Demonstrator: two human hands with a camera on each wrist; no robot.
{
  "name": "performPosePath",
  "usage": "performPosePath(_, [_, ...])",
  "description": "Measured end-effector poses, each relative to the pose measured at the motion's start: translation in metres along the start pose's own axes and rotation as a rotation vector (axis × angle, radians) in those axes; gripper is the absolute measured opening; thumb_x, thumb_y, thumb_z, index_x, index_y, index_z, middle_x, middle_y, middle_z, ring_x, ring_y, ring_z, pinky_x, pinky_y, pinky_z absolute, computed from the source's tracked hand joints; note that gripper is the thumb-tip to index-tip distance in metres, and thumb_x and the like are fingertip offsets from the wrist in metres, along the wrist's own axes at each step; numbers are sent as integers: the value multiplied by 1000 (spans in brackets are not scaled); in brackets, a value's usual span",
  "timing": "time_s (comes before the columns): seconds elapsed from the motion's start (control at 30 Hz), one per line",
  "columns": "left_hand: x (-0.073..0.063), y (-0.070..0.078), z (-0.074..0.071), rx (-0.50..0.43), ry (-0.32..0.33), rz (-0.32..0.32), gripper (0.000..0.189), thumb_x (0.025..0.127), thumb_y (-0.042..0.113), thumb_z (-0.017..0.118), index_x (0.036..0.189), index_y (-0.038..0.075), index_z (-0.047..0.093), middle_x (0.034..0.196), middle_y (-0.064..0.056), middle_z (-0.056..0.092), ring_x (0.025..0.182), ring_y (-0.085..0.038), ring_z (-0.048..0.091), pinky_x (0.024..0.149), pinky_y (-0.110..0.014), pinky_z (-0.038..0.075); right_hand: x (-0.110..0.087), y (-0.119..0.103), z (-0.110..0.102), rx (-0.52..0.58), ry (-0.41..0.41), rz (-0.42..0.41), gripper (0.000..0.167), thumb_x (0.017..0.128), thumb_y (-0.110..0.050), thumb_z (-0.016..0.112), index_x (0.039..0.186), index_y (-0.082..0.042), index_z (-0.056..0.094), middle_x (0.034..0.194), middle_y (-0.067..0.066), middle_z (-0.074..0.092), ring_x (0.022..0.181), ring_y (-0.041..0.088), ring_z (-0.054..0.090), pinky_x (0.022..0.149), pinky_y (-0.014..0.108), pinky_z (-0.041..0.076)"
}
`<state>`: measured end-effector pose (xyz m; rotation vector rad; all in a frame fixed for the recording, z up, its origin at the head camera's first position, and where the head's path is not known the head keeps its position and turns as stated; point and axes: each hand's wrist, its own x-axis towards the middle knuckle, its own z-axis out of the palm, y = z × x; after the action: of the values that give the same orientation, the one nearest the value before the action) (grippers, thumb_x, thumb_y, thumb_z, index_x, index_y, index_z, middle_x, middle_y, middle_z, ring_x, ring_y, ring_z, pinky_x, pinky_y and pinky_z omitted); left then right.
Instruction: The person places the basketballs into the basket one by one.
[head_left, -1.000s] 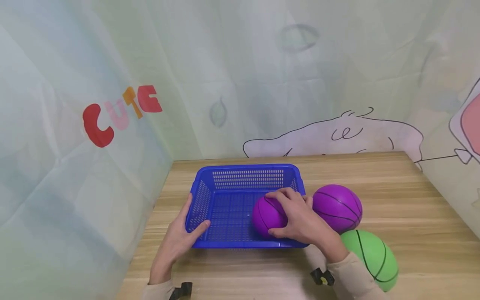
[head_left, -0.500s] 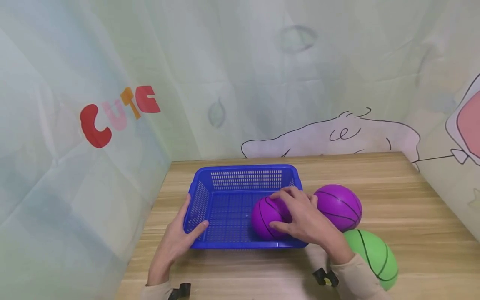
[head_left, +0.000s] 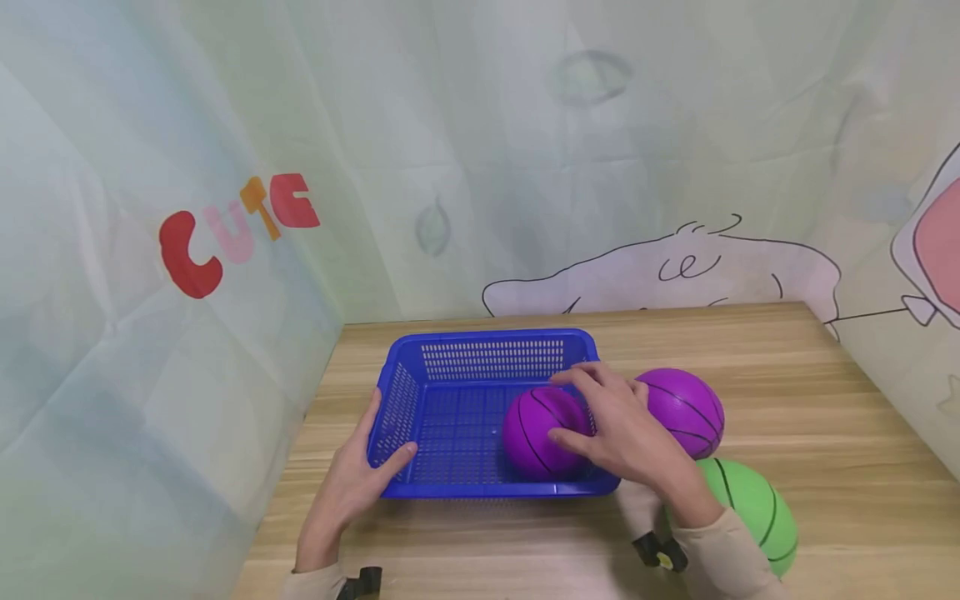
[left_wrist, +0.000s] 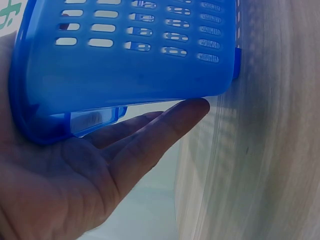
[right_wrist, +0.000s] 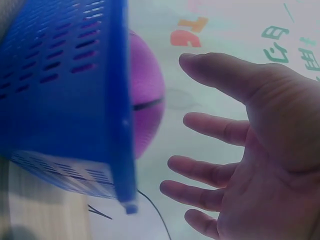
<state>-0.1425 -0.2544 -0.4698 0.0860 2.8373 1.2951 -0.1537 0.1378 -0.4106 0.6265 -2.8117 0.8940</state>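
A blue plastic basket (head_left: pixel 480 490) with perforated walls stands on the wooden table. My left hand (head_left: pixel 356 479) holds its left end, thumb over the rim; in the left wrist view the fingers (left_wrist: pixel 165 131) lie along the outer wall. A purple ball (head_left: pixel 542 437) with black lines sits inside the basket, at its right end. My right hand (head_left: pixel 626 433) is spread over the right rim, close beside that ball. The right wrist view shows its fingers (right_wrist: pixel 200 170) apart from the ball (right_wrist: pixel 147 95), the palm bare.
To the right of the basket lies a second purple ball (head_left: pixel 686 412), partly behind my right hand. Nearer the front is a green ball (head_left: pixel 753 504), partly covered by my right sleeve. Printed cloth walls (head_left: pixel 450 167) enclose the table (head_left: pixel 840 467) at the back and sides.
My right hand has let go of the purple ball in the basket and drawn back to the right, its fingers opening. The left hand stays on the basket.
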Motion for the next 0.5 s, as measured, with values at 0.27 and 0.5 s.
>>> performPosePath(0.27, [-1, -1, 0, -1, 7, 1, 106, 105, 47, 73, 181, 16, 7, 183, -24, 21, 162, -54, 31, 128, -74, 29, -9, 4, -25, 58, 113, 22, 83, 93, -31, 93, 164, -21, 51, 161, 14, 53, 129, 38, 65, 111, 75, 46])
performPosePath(0.5, [-2, 0, 0, 3, 0, -2, 106, 105, 48, 73, 181, 17, 6, 183, -23, 21, 162, -55, 32, 128, -75, 29, -18, 6, -48, 231, 318, 78, 103, 89, -25, 97, 173, -27, 37, 173, 11, 43, 153, 45, 47, 114, 74, 49])
